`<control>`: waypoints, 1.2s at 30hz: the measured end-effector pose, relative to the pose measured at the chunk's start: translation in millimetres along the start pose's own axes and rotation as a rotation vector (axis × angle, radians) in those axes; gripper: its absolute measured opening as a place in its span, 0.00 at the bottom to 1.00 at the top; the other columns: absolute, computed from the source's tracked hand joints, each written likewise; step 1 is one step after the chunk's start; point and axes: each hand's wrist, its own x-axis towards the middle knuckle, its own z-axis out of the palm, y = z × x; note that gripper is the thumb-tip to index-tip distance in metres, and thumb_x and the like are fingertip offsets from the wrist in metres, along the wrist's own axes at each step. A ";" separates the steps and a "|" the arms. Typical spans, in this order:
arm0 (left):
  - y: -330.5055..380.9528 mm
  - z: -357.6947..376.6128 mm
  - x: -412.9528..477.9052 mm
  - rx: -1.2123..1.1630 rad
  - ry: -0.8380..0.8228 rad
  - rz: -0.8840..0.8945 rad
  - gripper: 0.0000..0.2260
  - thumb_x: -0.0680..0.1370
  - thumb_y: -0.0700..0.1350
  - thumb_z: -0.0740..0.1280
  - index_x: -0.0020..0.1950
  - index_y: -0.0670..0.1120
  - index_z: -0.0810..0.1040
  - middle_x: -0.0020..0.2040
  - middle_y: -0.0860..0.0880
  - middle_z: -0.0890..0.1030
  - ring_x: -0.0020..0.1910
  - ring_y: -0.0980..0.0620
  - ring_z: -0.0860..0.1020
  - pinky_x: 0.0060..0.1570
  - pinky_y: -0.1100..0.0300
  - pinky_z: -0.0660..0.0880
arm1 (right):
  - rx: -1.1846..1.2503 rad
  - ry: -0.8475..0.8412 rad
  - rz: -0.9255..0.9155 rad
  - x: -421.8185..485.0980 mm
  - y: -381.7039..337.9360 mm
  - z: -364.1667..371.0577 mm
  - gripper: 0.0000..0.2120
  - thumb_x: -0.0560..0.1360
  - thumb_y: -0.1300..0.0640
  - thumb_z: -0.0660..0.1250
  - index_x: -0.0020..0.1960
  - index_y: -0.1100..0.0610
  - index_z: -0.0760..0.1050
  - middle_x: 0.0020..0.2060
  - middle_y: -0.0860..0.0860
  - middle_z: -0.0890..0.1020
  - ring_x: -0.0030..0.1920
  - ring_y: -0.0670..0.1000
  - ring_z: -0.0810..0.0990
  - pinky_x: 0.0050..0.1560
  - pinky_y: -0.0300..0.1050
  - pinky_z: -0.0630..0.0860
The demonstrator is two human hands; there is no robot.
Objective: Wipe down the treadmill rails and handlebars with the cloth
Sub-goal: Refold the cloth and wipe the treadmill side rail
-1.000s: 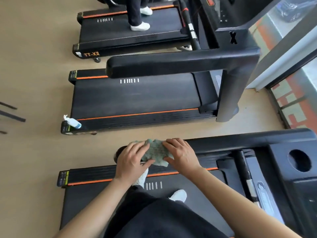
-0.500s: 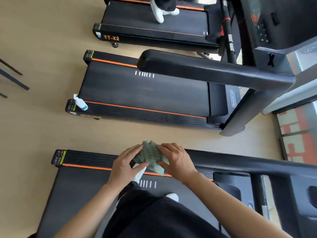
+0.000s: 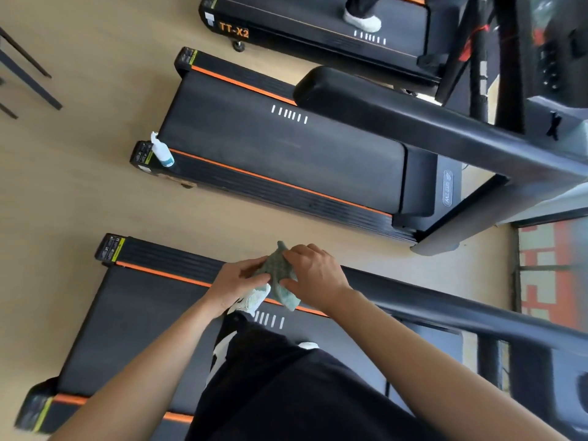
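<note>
View from my head, looking down over the treadmill (image 3: 143,329) on which I stand. My left hand (image 3: 235,281) and my right hand (image 3: 315,275) meet at the free end of its black handlebar (image 3: 445,308), with the green cloth (image 3: 276,268) bunched between them. The left hand's fingers and thumb are curled onto the cloth's left side. The right hand lies over the cloth's right side, fingers bent across the top and thumb pressed against the lower fold, so both hands grip the cloth. A loose corner of the cloth sticks up above the fingers and another hangs down below the right thumb. The tip of the handlebar is hidden under the cloth and hands; I cannot tell whether the cloth wraps round it or only rests on it. From there the handlebar runs off to the right. Below the hands lie the side rail (image 3: 165,262) with its orange stripe, my white shoe (image 3: 254,300) and my black trousers (image 3: 286,393). Across a strip of pale floor (image 3: 79,202) stands a second treadmill (image 3: 286,154), with a small spray bottle (image 3: 160,151) upright on its rear corner. Beyond it is a third treadmill (image 3: 302,23) marked TT-X2, on which another person's white shoe (image 3: 362,20) shows.
</note>
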 end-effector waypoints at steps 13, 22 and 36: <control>7.3 25.8 -11.2 0.305 0.119 0.201 0.22 0.75 0.39 0.76 0.68 0.47 0.79 0.65 0.54 0.80 0.61 0.57 0.80 0.63 0.58 0.77 | 0.103 0.371 0.011 -52.7 30.8 10.2 0.28 0.62 0.52 0.82 0.60 0.57 0.81 0.56 0.50 0.84 0.55 0.54 0.83 0.55 0.49 0.80; 48.4 71.5 0.1 1.029 0.135 0.590 0.23 0.70 0.61 0.77 0.62 0.56 0.83 0.61 0.60 0.80 0.60 0.58 0.76 0.53 0.59 0.75 | 0.034 0.531 0.178 -111.5 71.5 23.3 0.27 0.65 0.52 0.82 0.61 0.57 0.81 0.61 0.50 0.82 0.63 0.53 0.80 0.62 0.54 0.75; 61.0 177.1 31.2 1.345 -0.085 0.722 0.25 0.66 0.60 0.80 0.57 0.49 0.85 0.48 0.52 0.84 0.47 0.47 0.81 0.44 0.52 0.77 | 0.025 0.636 0.507 -174.4 111.1 48.7 0.26 0.70 0.56 0.76 0.67 0.57 0.77 0.68 0.53 0.78 0.68 0.60 0.75 0.69 0.61 0.70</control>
